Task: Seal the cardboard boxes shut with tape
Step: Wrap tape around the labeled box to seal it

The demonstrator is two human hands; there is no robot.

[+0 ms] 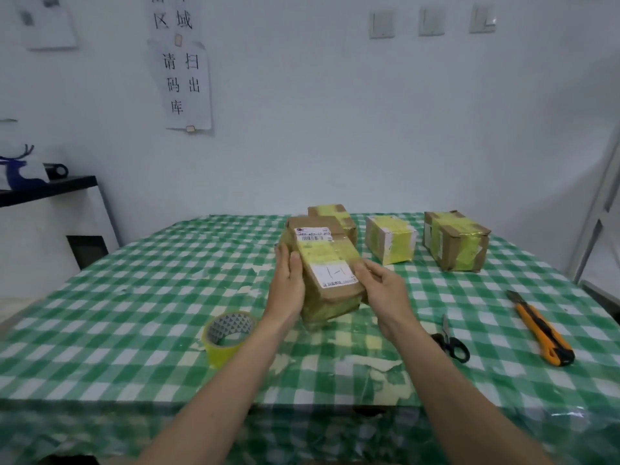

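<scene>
Centrally, both hands clamp a taped box (323,268) tilted above the worktop (134,297): the left hand (288,280) presses its left side with thumb on top, and the right hand (382,286) grips its right edge. A tape roll (228,333) stands near the left forearm. Scissors (449,340) and an orange knife (540,330) lie to the right. Three more taped boxes sit behind: one (335,216) just beyond the held box, another (391,238) and the last (454,241) farther right.
</scene>
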